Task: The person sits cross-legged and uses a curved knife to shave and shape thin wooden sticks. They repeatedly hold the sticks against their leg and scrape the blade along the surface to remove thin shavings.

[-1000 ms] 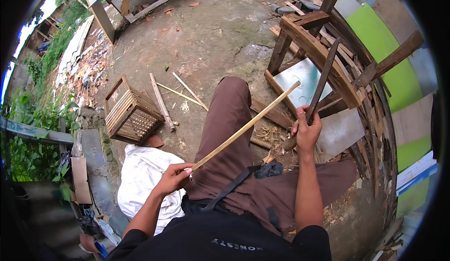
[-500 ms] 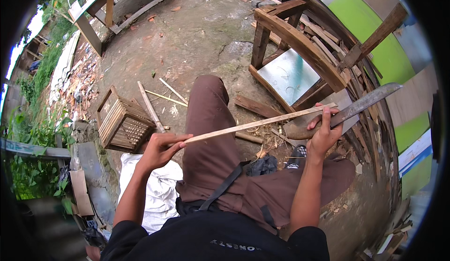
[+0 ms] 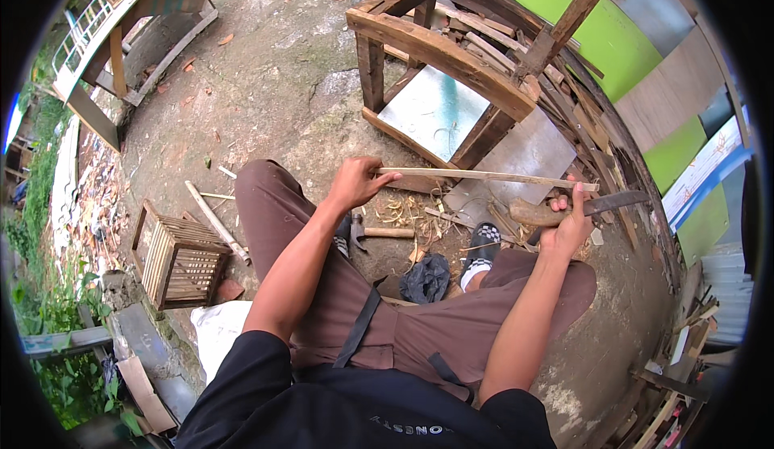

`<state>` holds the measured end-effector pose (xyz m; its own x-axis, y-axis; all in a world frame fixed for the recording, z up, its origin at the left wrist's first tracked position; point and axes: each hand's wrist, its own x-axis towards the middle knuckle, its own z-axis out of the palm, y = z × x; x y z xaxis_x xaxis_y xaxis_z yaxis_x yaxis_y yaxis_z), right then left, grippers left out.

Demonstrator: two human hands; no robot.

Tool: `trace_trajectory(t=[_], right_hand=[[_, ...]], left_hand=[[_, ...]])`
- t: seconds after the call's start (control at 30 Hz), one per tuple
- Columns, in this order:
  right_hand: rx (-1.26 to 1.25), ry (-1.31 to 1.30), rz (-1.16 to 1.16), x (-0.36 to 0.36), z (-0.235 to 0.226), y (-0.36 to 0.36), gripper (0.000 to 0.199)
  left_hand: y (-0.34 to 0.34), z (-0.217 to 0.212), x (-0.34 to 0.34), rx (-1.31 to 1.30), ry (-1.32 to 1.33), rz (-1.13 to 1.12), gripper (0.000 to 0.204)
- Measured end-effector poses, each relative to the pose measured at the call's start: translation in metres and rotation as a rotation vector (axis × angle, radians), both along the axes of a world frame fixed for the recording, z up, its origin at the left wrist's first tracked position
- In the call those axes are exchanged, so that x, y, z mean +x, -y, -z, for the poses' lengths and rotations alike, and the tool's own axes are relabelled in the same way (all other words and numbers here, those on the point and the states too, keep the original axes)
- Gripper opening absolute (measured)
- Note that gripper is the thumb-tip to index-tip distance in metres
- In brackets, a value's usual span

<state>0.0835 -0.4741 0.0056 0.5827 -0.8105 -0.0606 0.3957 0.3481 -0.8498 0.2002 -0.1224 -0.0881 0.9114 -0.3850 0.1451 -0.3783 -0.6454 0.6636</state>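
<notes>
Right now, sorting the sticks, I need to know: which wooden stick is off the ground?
The long thin strip, gripped by the left hand and right hand. The thicker stick by the slatted crate lies on the dirt.

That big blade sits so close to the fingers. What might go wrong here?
1. The right hand grips both the machete and one end of the thin wooden strip, so a slip could bring the blade against the fingers.
2. The left hand holds the strip's other end over the knee; a splinter or a sudden snap could hurt.
3. A hammer lies by the foot, easy to step on.
</notes>
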Motion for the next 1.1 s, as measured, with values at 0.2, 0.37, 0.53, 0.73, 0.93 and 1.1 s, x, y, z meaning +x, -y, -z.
trace_trajectory(t=[0.2,0.37,0.53,0.73,0.93,1.1], right_hand=[[-0.190,-0.142,0.086,0.005,0.007,-0.001,0.017],[-0.344,-0.206,0.135,0.008,0.018,-0.005,0.016],[-0.520,-0.219,0.146,0.009,0.020,-0.015,0.020],[-0.272,-0.194,0.100,0.007,0.016,-0.011,0.027],[-0.141,-0.208,0.050,0.004,0.018,-0.010,0.029],[-0.100,-0.209,0.089,0.003,0.021,-0.011,0.029]], left_hand=[[0.019,0.005,0.016,0.113,-0.160,-0.007,0.065],[0.020,0.007,0.023,0.175,-0.242,-0.095,0.074],[0.016,0.003,0.021,0.211,-0.264,-0.098,0.073],[0.013,0.002,0.023,-0.002,0.111,-0.152,0.055],[0.007,-0.001,0.021,-0.069,0.331,-0.133,0.046],[0.009,-0.008,0.016,-0.117,0.307,-0.057,0.041]])
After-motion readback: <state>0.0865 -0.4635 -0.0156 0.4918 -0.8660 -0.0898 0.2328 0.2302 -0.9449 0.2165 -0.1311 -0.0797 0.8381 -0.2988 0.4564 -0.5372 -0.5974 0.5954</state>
